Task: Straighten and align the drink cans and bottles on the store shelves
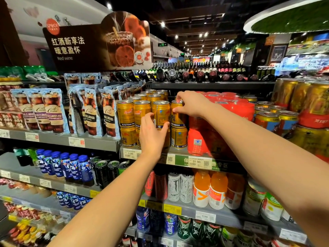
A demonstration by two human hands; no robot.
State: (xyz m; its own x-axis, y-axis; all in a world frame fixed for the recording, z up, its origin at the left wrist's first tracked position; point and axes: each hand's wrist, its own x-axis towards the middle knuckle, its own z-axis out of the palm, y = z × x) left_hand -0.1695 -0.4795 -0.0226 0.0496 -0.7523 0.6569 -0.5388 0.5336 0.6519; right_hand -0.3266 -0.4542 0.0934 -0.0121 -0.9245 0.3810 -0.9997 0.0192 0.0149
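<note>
gold cans (142,111), smooth metal cylinders stacked two tiers high on the shelf (178,158) beside a red shrink-wrapped pack (222,122); left hand (153,132) cups a front upper can (161,114), right hand (191,104) pinches the neighbouring can's (178,114) rim; step: squaring the top row; next, likely, rotate labels forward

Brown red-wine sign (97,45) above the shelving. Blue coffee pouches (44,109) standing in rows at left. Price tags (195,163) clipped along the shelf edge. Round green-topped ceiling fixture (288,20) upper right.
</note>
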